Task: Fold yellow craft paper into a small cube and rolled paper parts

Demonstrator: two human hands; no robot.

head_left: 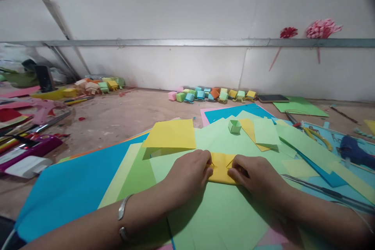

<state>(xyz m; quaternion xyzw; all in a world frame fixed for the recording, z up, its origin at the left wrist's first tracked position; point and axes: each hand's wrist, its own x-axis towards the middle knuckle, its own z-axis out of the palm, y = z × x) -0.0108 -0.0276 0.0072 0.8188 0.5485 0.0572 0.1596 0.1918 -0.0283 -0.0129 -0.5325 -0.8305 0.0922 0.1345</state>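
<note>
A folded piece of yellow paper (222, 168) lies low over the light green sheets (222, 211), with small diagonal creases or flaps near both ends. My left hand (190, 170) pinches its left end between thumb and fingers. At the right end, my right hand (253, 175) pinches it the same way; the fingertips of both hands are partly hidden. Just beyond them sits a small green folded paper box (234, 126). A flat yellow sheet (171, 134) rests to the upper left of my left hand.
Blue paper (73, 187) spreads at left. Metal tweezers or a similar long tool (325, 191) lie beside my right forearm, near yellow-handled pliers (318, 138) and a blue glue gun (356, 150). Several colourful folded paper pieces (215, 93) line the wall. A purple device (35, 148) sits left.
</note>
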